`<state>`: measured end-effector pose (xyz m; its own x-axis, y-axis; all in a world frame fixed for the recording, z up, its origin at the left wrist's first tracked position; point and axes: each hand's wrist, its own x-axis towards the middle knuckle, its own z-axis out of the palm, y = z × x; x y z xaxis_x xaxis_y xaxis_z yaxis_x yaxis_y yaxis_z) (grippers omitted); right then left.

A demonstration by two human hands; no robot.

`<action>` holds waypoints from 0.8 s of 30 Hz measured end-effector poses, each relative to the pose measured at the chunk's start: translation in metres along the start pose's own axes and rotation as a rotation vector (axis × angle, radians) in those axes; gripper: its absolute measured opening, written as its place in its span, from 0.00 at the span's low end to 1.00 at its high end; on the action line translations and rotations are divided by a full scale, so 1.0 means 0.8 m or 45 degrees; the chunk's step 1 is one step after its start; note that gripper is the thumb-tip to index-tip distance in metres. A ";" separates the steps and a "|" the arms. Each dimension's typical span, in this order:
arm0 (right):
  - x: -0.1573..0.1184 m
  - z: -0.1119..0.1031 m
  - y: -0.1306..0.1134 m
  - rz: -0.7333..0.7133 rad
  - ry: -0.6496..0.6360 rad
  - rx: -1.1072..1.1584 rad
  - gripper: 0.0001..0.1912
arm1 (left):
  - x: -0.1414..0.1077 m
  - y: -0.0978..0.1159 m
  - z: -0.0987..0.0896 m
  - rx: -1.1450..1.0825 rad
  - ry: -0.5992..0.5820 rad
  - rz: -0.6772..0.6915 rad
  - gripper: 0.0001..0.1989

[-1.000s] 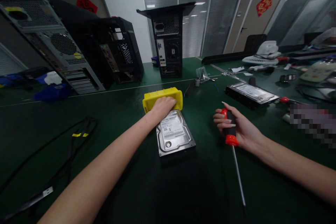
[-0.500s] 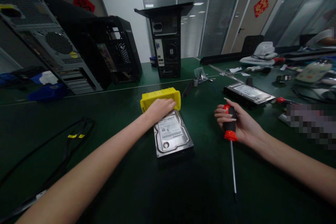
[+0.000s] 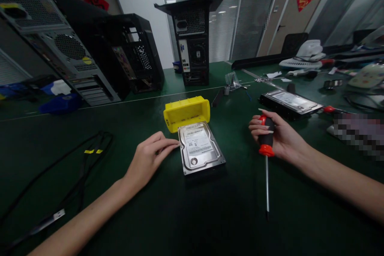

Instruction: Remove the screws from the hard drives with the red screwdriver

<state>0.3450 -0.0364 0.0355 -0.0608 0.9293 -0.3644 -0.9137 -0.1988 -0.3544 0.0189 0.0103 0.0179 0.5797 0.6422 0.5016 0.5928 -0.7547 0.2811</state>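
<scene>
Drive [image 3: 200, 148] laid flat between left hand [image 3: 147, 158], nearer, and right hand [image 3: 280, 133], long axis pointed away, far end at bin [image 3: 187, 106]; left fingertips pressed together at drive's left edge, any pinched item indiscernible; screwdriver [image 3: 266, 141] gripped in right

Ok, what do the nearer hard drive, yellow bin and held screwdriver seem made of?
Nearer hard drive: silvery metal, by its bright reflections.
Yellow bin: likely moulded plastic, satin: uniform colour and ribs.
Screwdriver: shiny shaft suggests steel; matte black grip perhaps rubber, glossy red ends plastic.
</scene>
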 end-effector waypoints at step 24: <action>0.002 -0.003 0.002 -0.003 -0.008 -0.023 0.05 | -0.016 -0.008 0.025 0.557 0.094 0.438 0.16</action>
<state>0.3441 -0.0362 0.0322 -0.0611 0.9316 -0.3582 -0.9063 -0.2022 -0.3711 0.0190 0.0100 -0.0069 0.7491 0.3459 0.5650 0.5625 -0.7826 -0.2666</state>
